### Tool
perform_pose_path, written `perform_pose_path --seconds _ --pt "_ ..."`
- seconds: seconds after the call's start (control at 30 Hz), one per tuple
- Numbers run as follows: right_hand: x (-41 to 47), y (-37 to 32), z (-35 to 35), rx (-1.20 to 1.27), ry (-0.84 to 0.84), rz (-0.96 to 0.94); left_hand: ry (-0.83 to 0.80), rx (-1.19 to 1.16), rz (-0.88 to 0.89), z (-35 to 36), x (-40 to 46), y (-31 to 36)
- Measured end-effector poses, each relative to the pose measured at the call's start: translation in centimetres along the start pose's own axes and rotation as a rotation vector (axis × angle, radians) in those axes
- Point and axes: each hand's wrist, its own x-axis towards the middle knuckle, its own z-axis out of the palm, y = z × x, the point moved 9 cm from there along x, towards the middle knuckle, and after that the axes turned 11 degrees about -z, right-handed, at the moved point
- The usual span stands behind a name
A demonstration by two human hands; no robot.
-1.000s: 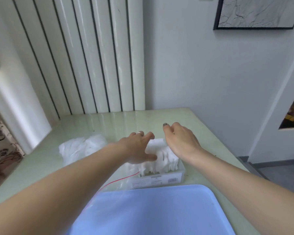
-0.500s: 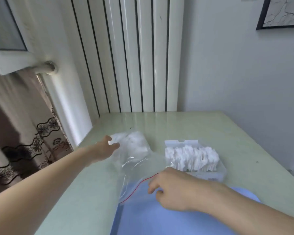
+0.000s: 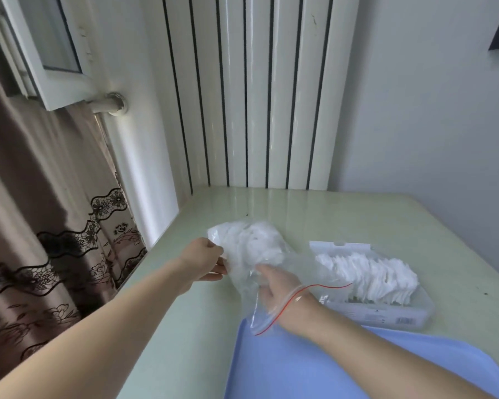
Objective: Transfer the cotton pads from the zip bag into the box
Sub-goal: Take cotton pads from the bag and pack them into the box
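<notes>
A clear zip bag (image 3: 244, 279) with a red seal line lies on the pale green table (image 3: 314, 214), with white cotton pads (image 3: 254, 241) bunched at its far end. My left hand (image 3: 203, 262) pinches the bag's far left side. My right hand (image 3: 274, 283) is inside the bag through its open mouth, fingers reaching toward the pads; the plastic blurs whether they grasp any. To the right stands a clear plastic box (image 3: 386, 311) holding a row of white cotton pads (image 3: 366, 276), its lid (image 3: 340, 246) folded back.
A blue tray (image 3: 314, 367) lies at the table's near edge under my right forearm. A white radiator (image 3: 248, 90) stands behind the table, a patterned curtain (image 3: 55, 226) and window frame at the left, and a wall at the right.
My right hand has gone from the bag's mouth on the tray into the bag. My left hand keeps its hold on the bag's far side. The view turned left.
</notes>
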Motion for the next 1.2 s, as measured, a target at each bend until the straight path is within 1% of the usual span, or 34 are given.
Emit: perform_pose_path --seconds 0.03,0.13,0.2,0.27,0.33,0.4,0.47,0.57,0.67,0.77,0.83,0.97,1.07,1.2 --pt "0.8 0.4 -0.2 0.049 0.057 0.036 -0.011 0.0 0.0 0.0 0.3 -0.2" --pt "2.3 1.3 -0.1 0.17 0.143 0.118 -0.043 0.002 0.011 0.1 0.7 -0.4" --pt "3.3 1.6 0.0 0.282 0.193 0.115 -0.07 -0.001 0.019 0.4 0.9 -0.3" --pt "3.8 1.1 0.5 0.459 0.186 0.123 -0.098 -0.008 0.02 0.8 1.3 -0.4" --pt "4.1 0.5 0.5 0.564 0.204 0.127 -0.126 0.0 0.018 1.1 1.7 -0.5" --pt "4.5 0.7 0.5 0.509 0.204 0.129 -0.144 0.002 0.017 1.1 2.0 -0.5" --pt "4.7 0.8 1.1 0.577 0.213 0.146 -0.158 -0.012 0.016 1.0 2.2 -0.5" --pt "5.3 1.0 1.3 0.543 0.241 0.151 -0.184 -0.033 0.025 1.2 2.3 -0.4" --pt "5.4 1.3 1.4 0.562 0.277 0.2 -0.181 -0.046 0.022 1.1 2.5 -0.3" --pt "5.4 1.5 1.7 0.611 0.274 0.192 -0.173 -0.04 0.028 1.0 2.6 -0.3" --pt "5.5 2.1 1.7 0.594 0.294 0.193 -0.171 -0.023 0.03 0.8 2.5 -0.3" --pt "5.3 3.7 1.2 0.488 0.334 0.231 -0.12 0.0 0.017 0.0 2.5 -0.2" --pt "4.5 3.4 0.9 0.539 0.294 0.237 -0.073 -0.023 0.011 -0.5 2.4 0.1" --pt "1.8 2.7 -0.2 0.588 0.238 0.299 0.009 -0.008 0.025 -0.9 2.1 0.4"
